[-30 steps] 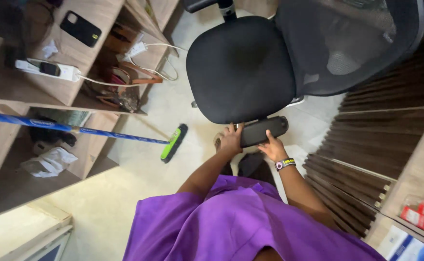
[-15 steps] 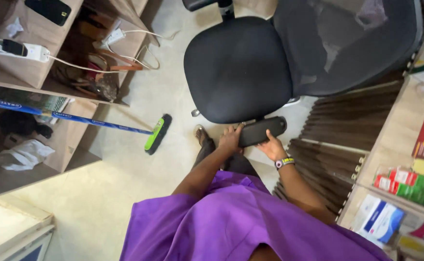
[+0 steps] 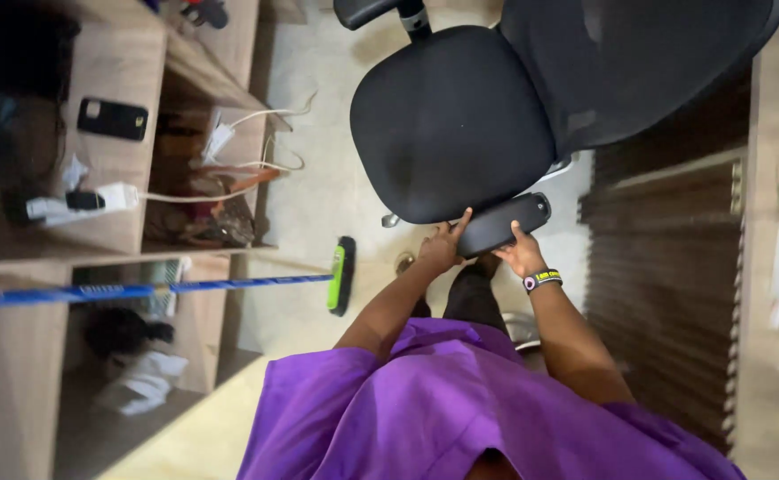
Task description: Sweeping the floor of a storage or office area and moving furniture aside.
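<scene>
- Since the earlier frames my view has swung round: the black office chair with its padded seat and mesh back now sits more squarely ahead of my fingers, and the broom with the blue handle and green-and-black head lies off to the left of them, its handle now running nearly level.
- Both my hands have stayed on the chair's black padded armrest; my left hand has fingers spread against its near end, pressing more than clenching.
- My right hand, with a banded watch at the wrist, curls its fingers over the armrest's near edge, grasping it.
- The armrest lies just under my fingertips, at the seat's near side, with pale tiled floor below.
- I judge the chair fairly heavy but likely to roll on its base; its frame is stiff, the seat pad soft, the mesh springy. The armrest or the seat rim is a firm place to take hold; the mesh is not.
- Counted: one chair, two armrests in view (the second beyond my fingers, at the seat's far side), one broom.
- Left of my fingers, on the wooden shelving: one black phone and one white power strip with cables.
</scene>
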